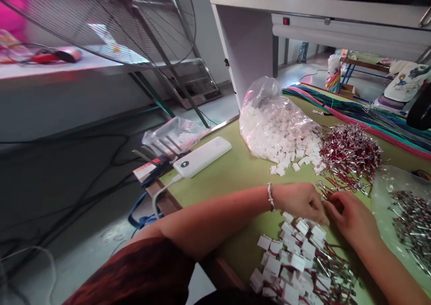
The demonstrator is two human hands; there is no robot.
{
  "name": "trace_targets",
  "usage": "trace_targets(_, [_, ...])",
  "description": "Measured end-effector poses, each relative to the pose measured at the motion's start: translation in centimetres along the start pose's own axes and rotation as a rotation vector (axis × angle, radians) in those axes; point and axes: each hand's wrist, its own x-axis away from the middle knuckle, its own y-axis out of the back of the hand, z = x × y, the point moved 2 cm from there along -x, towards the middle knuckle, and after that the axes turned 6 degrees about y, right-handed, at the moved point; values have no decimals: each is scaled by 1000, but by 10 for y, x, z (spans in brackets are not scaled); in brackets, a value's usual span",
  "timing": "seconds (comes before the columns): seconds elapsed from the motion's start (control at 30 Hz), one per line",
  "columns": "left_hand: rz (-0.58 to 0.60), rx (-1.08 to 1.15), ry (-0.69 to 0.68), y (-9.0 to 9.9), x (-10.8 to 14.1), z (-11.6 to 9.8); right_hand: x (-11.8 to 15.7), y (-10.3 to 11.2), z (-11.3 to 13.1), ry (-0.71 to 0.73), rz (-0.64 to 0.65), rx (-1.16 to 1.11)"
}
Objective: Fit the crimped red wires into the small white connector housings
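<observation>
My left hand (305,201), with a bracelet at the wrist, is closed with its fingers curled down. Close beside it, my right hand (353,217) has thumb and fingers pinched together, the fingertips of both almost meeting. Whatever lies between the fingers is hidden or too small to make out. Just beyond the hands is a heap of short red wires with metal terminals (352,154). Below them, on the near side, lies a pile of white plastic connectors with red wires attached (291,262).
A clear plastic bag (266,116) spills loose white connector housings on the green tabletop (215,179). At right lies a plastic sheet with small metal parts (412,224). Long coloured cables (370,116) run along the far edge. A white power bank (202,156) and a large fan (134,22) are at left.
</observation>
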Motion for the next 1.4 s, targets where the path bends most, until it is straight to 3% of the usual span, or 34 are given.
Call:
trace_targets(0.13, [-467, -445, 174, 38, 6, 16, 3, -9, 2, 72, -5, 90])
trace_targets(0.23, [-461, -657, 210, 56, 8, 32, 4, -3, -1, 123, -73, 19])
trace_targets(0.4, [-369, -701, 125, 58, 2, 39, 5, 6, -5, 142, -155, -17])
trace_targets(0.5, [-381, -548, 119, 53, 1, 28, 8, 6, -2, 110, -133, -28])
trace_targets(0.7, [-359, 300, 179, 17, -7, 15, 12, 11, 6, 67, -219, -173])
trace_targets(0.83, [-278, 622, 205, -4, -15, 16, 13, 14, 12, 74, -231, -159])
trace_targets(1.07, [-225, 689, 162, -4, -15, 15, 13, 16, 16, 155, -170, -119])
trace_targets(1.2, [-268, 703, 163, -2, -14, 14, 14, 15, 14, 152, -173, -131])
trace_targets(1.4, [-235, 649, 133, 1, -12, 12, 12, 14, 14, 38, 32, -349])
